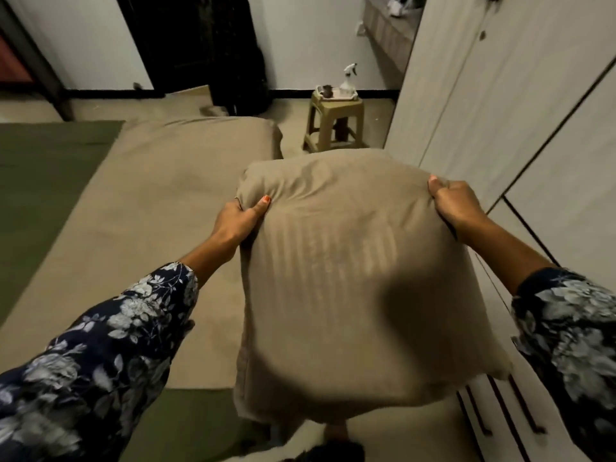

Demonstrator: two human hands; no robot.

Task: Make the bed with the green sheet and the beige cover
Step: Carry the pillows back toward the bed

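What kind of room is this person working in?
Most likely a bedroom in a home: a bed spread with a green sheet and a beige cover, tall wardrobe doors alongside, and a pillow held in both hands.

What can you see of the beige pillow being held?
The beige pillow is plump, in a soft woven-looking case with faint tonal stripes. It is held up over the bed's near right side, far end raised, near end hanging low. The left hand and right hand pinch its far corners. Motion-blurred.
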